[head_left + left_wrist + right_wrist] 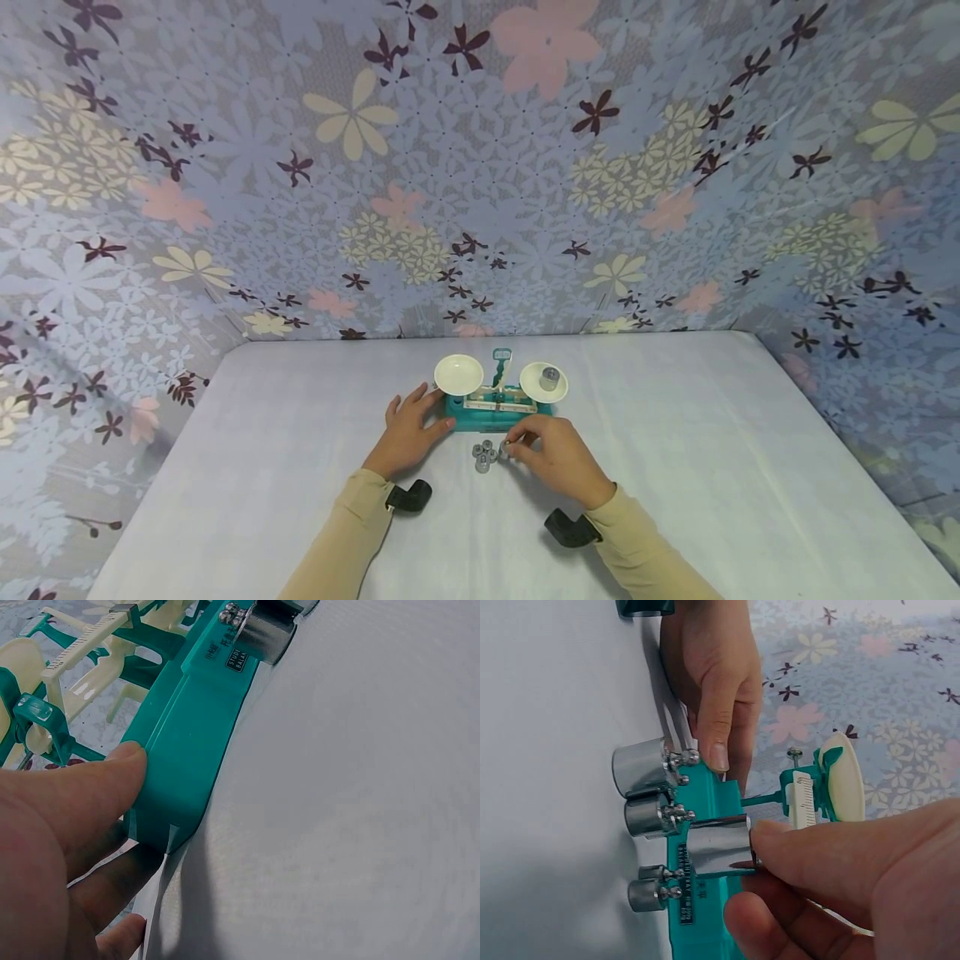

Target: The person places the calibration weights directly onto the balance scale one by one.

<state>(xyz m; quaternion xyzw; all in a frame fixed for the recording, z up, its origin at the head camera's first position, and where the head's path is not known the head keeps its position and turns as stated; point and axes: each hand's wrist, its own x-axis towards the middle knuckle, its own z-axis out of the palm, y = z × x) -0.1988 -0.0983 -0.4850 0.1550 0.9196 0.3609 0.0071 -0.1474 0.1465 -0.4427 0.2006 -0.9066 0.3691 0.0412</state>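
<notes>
A teal balance scale [501, 418] with two cream pans stands on the table. My left hand [408, 429] holds the left end of its base, the thumb on the front edge and fingers by the end, partly hidden. On the right pan [531, 389] sits a large metal weight [550, 378]. In front of the base my right hand [558, 458] pinches a shiny cylindrical weight [718, 846] between thumb and fingers. Just left of it, several smaller knobbed weights [482, 464] stand close together. The right wrist view shows them as upright cylinders, such as a larger weight [641, 769].
A white cloth covers the table [262, 433]. Behind it rises a wall [480, 208] of flowered fabric. The left pan [459, 374] stands above the base. Each wrist wears a black camera mount [572, 529].
</notes>
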